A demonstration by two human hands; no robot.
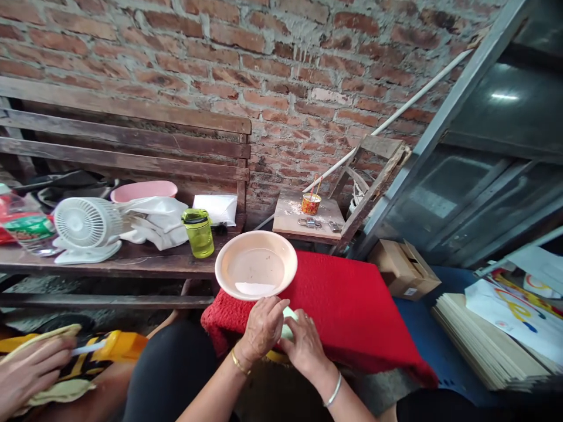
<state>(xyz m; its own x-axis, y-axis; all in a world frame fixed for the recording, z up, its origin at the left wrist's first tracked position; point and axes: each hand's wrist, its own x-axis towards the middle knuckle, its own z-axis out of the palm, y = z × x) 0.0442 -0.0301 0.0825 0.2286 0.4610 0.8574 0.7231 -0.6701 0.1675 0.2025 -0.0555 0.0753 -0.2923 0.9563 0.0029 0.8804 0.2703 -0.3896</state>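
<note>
My left hand (pixel 264 328), with a gold bracelet at the wrist, is closed at the near edge of the red cloth. Beside it my right hand (pixel 307 346), wearing a silver bangle, curls its fingers inward. Between the two is a small pale green piece (pixel 289 322), gripped from both sides and mostly covered by the fingers, so its kind does not show. Just beyond my hands a cream basin (pixel 224 275) rests by the left edge of the red cloth (pixel 352 293). Specks and a bright white patch show inside the basin.
A wooden bench (pixel 149 266) at left holds a white fan (pixel 85 225) and a green bottle (pixel 200 234). On a small stand is a patterned cup (pixel 311 204) with sticks. At right is a cardboard box (pixel 402 269). Another person's hand (pixel 30 369) holds something pale yellow.
</note>
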